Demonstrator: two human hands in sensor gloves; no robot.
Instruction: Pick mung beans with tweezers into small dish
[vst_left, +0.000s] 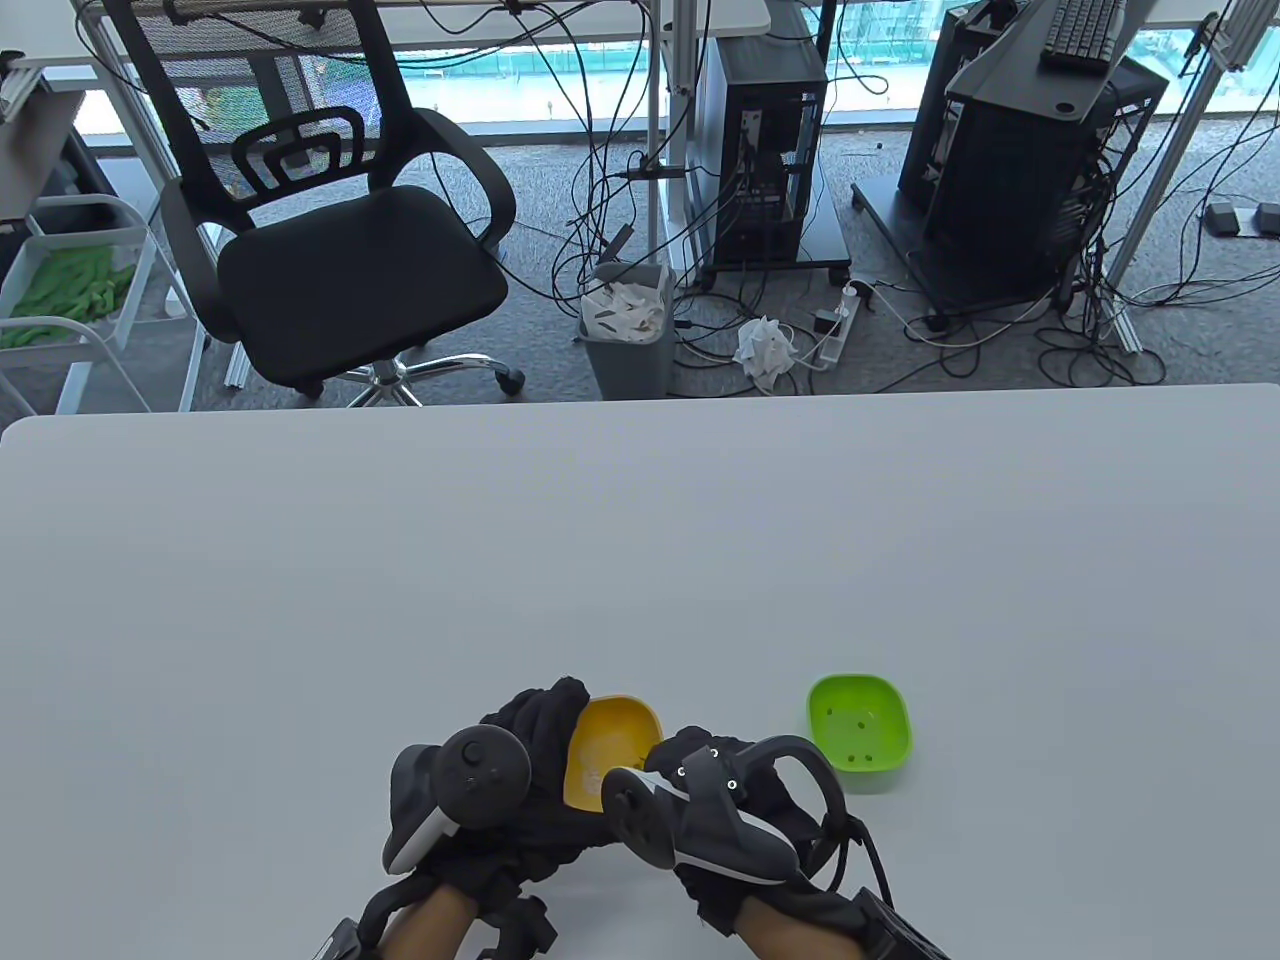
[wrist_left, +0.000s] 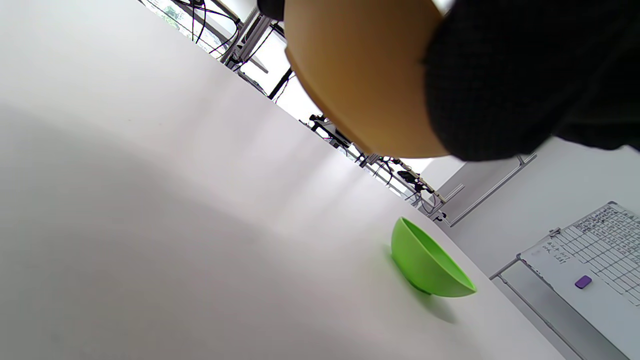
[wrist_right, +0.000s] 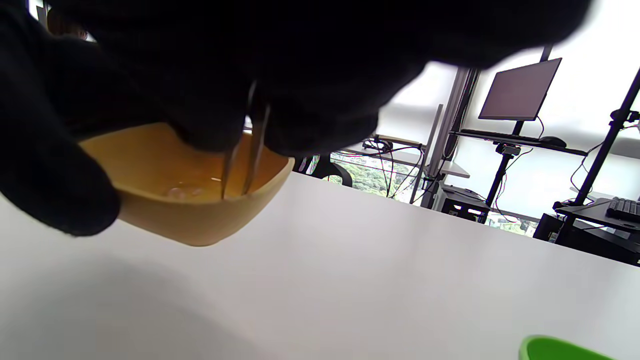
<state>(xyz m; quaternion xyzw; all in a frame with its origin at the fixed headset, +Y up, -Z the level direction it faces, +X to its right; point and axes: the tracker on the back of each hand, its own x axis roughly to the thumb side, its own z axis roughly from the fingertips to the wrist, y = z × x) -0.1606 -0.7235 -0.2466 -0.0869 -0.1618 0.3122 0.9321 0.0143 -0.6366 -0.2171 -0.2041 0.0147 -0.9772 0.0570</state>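
Table view from above, wrist views low, tilted, perhaps very close, sharing yellow dish (vst_left: 612, 745) and table (vst_left: 640, 560)

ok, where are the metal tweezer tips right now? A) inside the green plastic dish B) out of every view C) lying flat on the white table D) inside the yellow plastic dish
D: the right wrist view shows the thin metal tweezers, gripped by the gloved right hand, with tips down inside the yellow plastic dish, which the left hand holds tilted.

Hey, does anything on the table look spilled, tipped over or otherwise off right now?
No spill shows. The one odd thing: the yellow dish is tilted, not flat; the left hand holds it raised off the table. The right hand dips tweezers into it. The green dish sits upright.
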